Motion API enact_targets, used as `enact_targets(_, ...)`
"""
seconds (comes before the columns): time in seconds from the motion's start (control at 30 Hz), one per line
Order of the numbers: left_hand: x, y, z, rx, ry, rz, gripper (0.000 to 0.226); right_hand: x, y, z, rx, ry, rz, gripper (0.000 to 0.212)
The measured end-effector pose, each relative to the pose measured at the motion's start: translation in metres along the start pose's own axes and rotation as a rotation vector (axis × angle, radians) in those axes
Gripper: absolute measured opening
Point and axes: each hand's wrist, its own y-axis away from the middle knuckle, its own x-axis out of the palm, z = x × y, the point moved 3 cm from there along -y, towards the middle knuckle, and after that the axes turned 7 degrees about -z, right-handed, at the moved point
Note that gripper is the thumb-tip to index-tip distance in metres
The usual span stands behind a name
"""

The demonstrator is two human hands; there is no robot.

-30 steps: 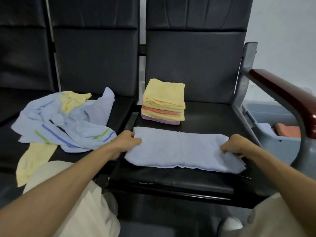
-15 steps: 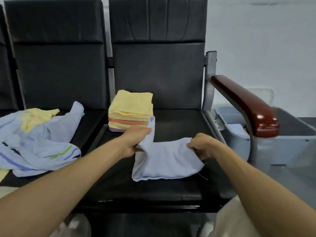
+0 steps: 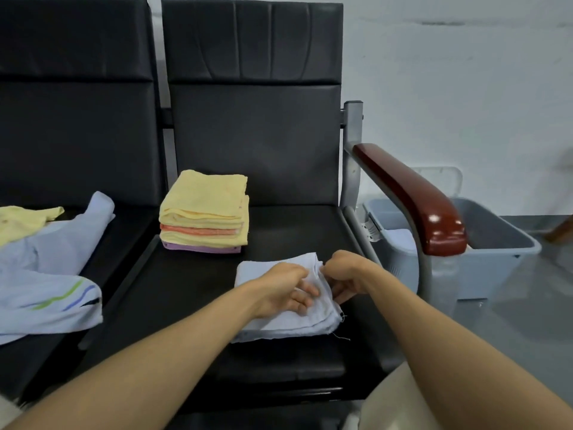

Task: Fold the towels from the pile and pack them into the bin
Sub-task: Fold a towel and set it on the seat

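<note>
Black seat [image 3: 186, 290] holds pale blue towel [image 3: 304, 324] (folded); left hand [image 3: 279, 287] presses it with loose fingers, right hand [image 3: 344, 274] pinches its edge

Both bare forearms are reaching up from the bottom of the frame and converging just right of centre. The left forearm [image 3: 155, 361] is running from the lower left corner, the right forearm [image 3: 449, 352] from the lower right. The left hand [image 3: 280, 288] is lying palm down, knuckles raised, its bent fingers [image 3: 305, 294] pressing on top of the pale blue towel [image 3: 288, 327]; its thumb is hidden, so a pinch cannot be told. The right hand [image 3: 345, 276] is sitting just beside it, almost touching, wrist bent, fingers curling under and pinching the cloth's right edge.
</note>
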Motion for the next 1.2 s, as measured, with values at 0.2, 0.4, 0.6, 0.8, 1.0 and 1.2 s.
enact_targets(0.2,-0.063,0.005,-0.004,0.134,-0.085,-0.317,0.032,-0.006,-0.001,-0.004,0.058,-0.01,-0.013,0.054)
enact_targets(0.4,-0.098,0.004,0.011,0.156,-0.296,-0.447,0.029,0.001,-0.008,-0.002,0.058,0.119,-0.054,0.046)
enact_targets(0.6,-0.103,-0.001,0.035,0.063,-0.263,-0.374,0.025,0.017,-0.011,0.005,-0.089,0.409,0.007,0.041)
enact_targets(0.8,-0.106,-0.008,0.044,0.079,-0.223,-0.407,0.018,0.024,-0.004,0.026,-0.484,0.55,-0.096,0.02)
enact_targets(1.0,-0.101,-0.017,0.046,0.047,0.275,-0.454,0.086,0.019,0.029,0.067,-0.819,0.144,-0.191,0.016)
enact_targets(1.2,-0.079,-0.007,0.044,-0.122,0.671,-0.053,0.047,0.004,0.041,0.071,-0.722,-0.303,-0.218,0.021)
